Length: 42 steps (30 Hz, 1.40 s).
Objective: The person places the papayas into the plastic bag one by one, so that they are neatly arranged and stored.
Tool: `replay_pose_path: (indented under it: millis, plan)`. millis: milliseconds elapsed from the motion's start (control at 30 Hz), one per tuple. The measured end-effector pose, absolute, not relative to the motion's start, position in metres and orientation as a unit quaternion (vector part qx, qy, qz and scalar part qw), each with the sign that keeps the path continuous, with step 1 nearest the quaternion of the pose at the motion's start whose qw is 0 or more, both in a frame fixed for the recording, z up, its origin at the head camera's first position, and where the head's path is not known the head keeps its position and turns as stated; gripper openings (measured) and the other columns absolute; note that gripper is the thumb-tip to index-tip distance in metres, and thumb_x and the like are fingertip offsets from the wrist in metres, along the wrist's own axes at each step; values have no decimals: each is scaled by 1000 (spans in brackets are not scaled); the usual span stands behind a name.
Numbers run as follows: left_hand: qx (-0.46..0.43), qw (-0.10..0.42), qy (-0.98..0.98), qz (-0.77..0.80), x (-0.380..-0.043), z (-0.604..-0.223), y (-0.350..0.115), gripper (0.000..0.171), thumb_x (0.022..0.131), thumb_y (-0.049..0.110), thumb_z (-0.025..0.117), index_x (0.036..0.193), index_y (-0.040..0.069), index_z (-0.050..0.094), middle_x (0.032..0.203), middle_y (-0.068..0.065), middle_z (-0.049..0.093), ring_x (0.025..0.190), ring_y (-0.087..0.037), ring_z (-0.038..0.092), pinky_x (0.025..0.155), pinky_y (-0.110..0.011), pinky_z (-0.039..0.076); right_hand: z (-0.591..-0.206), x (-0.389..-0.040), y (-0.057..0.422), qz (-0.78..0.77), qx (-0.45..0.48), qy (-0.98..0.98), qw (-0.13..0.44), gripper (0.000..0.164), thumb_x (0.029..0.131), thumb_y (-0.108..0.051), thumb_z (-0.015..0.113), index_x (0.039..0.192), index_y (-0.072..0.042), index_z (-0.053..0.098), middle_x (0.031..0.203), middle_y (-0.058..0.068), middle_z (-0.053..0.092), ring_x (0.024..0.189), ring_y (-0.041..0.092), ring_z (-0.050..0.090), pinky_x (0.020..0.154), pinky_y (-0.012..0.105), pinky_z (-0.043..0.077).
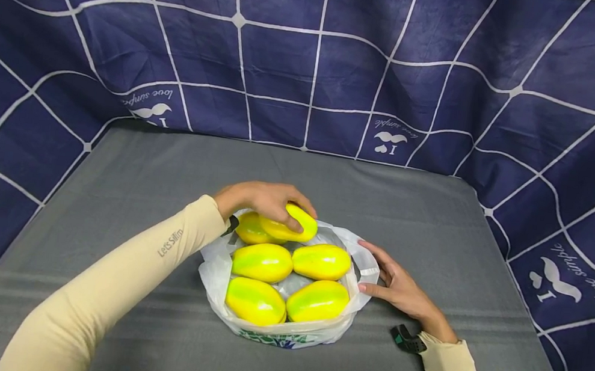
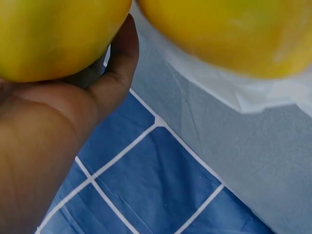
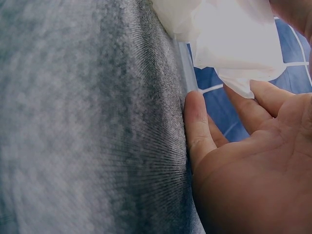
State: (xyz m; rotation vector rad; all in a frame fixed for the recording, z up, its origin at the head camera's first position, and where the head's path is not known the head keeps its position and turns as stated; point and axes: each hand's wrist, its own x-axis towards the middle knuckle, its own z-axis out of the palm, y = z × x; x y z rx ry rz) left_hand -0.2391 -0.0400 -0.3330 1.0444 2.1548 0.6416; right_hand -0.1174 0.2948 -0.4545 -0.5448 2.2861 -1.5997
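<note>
A white plastic bag [image 1: 354, 309] stands with its mouth wide on the grey cloth, holding several smooth, oval yellow-green fruits that look like mangoes. Over the bag's far side, my left hand [image 1: 274, 202] grips one yellow fruit [image 1: 304, 225], fingers over its top and thumb along its near side. The left wrist view shows that fruit [image 2: 53, 39] against the palm and another fruit [image 2: 234, 29] beside it. At the bag's right rim, my right hand [image 1: 401, 287] touches the plastic with fingers and thumb spread apart. In the right wrist view its fingertips meet the white plastic [image 3: 239, 39].
A grey cloth [image 1: 169, 166] covers the flat surface around the bag. Behind it and at both sides hangs a dark blue curtain [image 1: 284, 57] with white grid lines. Dark bands [image 1: 406, 339] sit at the wrists.
</note>
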Motion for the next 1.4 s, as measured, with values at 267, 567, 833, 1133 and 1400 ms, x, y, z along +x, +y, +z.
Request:
replay_pose_path:
  millis: [267,567,833,1133,1400]
  plan:
    - [392,341,827,215,-236,-337,-25,48,94,28,67,142,20,58,146,0,55,131,-21,48,116,-42,37,-454,-117,294,-553,-183,799,149,84,88,-9,77,157,-24,31,164,5,27,140,-3,36,107,11,38]
    - [393,327,836,198,-236,-341,-14,49,96,30,65,143,21,57,147,-1,54,134,-23,46,117,-44,34,-452,-116,294,-544,-178,807,149,84,88,-12,78,157,-26,32,164,3,29,141,-5,35,107,10,37]
    - [394,305,849,175,-234,-346,-6,50,96,34,65,143,21,56,145,-2,54,133,-25,44,116,-45,34,-453,-116,294,-552,-180,800,152,84,88,-10,77,157,-26,32,163,5,29,139,-3,38,106,12,40]
    - [412,280,845,196,-231,-357,2,52,98,33,64,145,13,53,144,-5,57,130,-24,49,115,-43,37,-452,-116,294,-551,-178,801,153,85,88,-11,78,157,-26,31,164,4,27,138,-2,39,105,12,41]
    - [415,267,844,210,-227,-365,5,54,99,37,62,148,16,49,147,-4,53,136,-24,46,118,-45,34,-451,-116,293,-542,-174,808,150,85,88,-14,78,157,-26,31,163,4,28,136,3,43,104,14,43]
